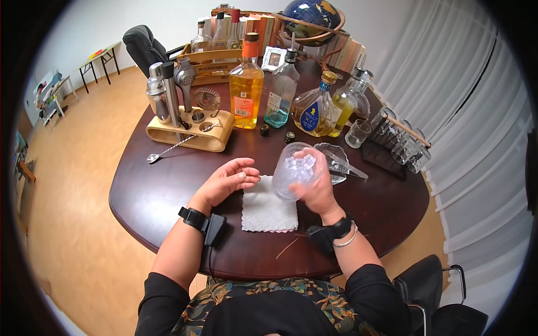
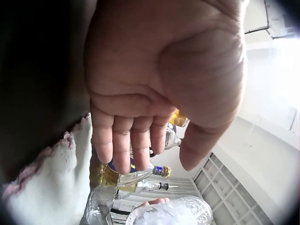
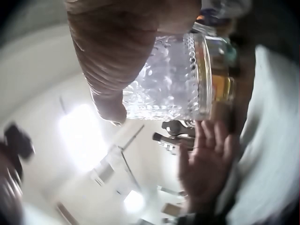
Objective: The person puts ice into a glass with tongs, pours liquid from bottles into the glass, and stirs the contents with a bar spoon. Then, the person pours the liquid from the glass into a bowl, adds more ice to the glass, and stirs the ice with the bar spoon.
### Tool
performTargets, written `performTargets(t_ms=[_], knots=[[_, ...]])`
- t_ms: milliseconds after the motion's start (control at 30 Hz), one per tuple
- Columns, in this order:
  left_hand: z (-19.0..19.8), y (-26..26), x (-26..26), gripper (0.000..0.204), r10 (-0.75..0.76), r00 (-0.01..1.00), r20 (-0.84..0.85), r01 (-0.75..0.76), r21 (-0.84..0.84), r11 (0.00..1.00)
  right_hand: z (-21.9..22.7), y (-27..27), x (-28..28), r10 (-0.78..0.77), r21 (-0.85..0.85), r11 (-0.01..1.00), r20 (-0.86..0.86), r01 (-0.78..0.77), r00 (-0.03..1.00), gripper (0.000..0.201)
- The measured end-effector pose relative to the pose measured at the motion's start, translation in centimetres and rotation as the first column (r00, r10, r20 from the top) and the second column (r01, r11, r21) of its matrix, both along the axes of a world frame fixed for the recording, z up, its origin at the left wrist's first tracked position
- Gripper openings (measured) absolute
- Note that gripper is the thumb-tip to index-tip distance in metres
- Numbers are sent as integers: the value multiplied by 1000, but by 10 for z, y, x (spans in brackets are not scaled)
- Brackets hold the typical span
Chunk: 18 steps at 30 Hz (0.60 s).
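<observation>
My right hand (image 1: 318, 189) grips a clear patterned glass (image 1: 284, 182) by its side. The glass is tilted on its side above the table, with its mouth toward my left, and ice (image 1: 302, 166) lies inside it. Beaded ridges ring the glass (image 3: 180, 79) in the right wrist view, with the thumb curled against it. My left hand (image 1: 228, 182) hovers to the left of the glass, its fingers extended and nothing in them. In the left wrist view the palm of the left hand (image 2: 140, 79) fills the middle. A white cloth (image 1: 269, 210) lies flat under the space between both hands.
Behind the hands stand an orange-labelled bottle (image 1: 245, 92), a pale green bottle (image 1: 282, 92) and a blue-labelled bottle (image 1: 315, 112). A wooden bar-tool stand (image 1: 221, 134) is at left, a glass dish (image 1: 330, 154) with tongs (image 1: 354, 169) at right. Several glasses hang on a rack (image 1: 381, 159).
</observation>
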<state>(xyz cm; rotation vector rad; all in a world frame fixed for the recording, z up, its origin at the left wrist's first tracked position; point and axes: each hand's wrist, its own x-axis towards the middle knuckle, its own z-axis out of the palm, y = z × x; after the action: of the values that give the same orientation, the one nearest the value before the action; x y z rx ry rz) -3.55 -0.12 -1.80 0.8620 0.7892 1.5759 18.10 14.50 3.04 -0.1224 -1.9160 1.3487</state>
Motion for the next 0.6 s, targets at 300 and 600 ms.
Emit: performTargets(t_ms=[300,600], knots=[[2,1,1,44,-7,1000,11,7,20,1000,-15,4,-6,115,-232,966,-1,-113,993,79],[-1,4,7,37,105,988,-115,-105,1,994,-7,5,-1,334,-679,636,-185,-366,924,67]])
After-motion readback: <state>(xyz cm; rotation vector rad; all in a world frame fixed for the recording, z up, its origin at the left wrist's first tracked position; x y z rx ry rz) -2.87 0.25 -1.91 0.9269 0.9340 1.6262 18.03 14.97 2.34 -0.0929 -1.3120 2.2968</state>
